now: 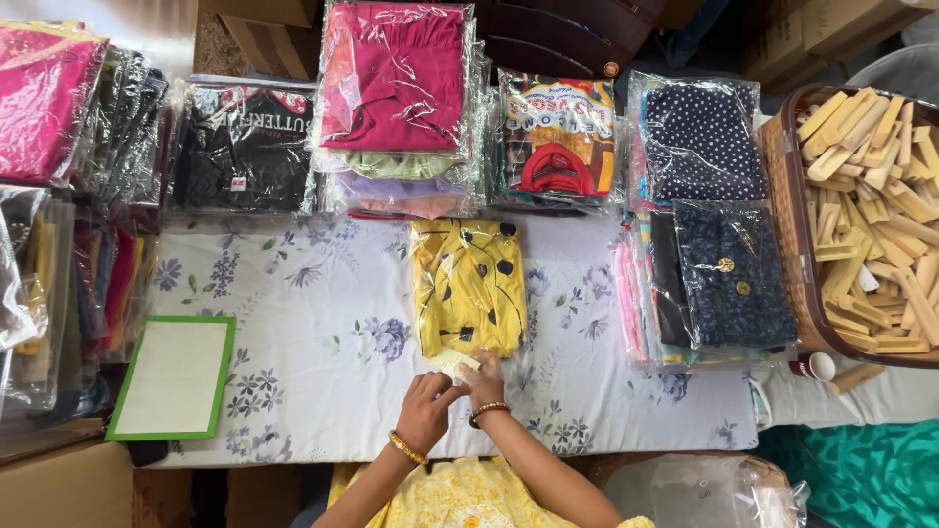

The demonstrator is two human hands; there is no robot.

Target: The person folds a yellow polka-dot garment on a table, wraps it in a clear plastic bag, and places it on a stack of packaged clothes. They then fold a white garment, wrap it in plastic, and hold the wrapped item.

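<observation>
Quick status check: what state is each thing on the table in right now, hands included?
yellow garment: folded, unbagged, flat on the floral sheet.
small pale tag: at the garment's near edge, both hands on it.
left hand: fingers curled on the tag.
right hand: fingertips on the tag.
pink garment stack: bagged, piled.
dark dotted garment: bagged, on a pile.
basket: full of wooden pieces.
green-framed board: lying flat.

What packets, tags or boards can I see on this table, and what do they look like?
Pink packet: top centre, clear bag on a stack.
Black packet: left of it, flat, printed front.
Dotted packet: upper right, navy with white dots.
Dark packet: below it, with gold buttons.
Board: lower left, white rectangle, green rim.
Paper tag: small, pale, at both hands, on the yellow garment.
</observation>
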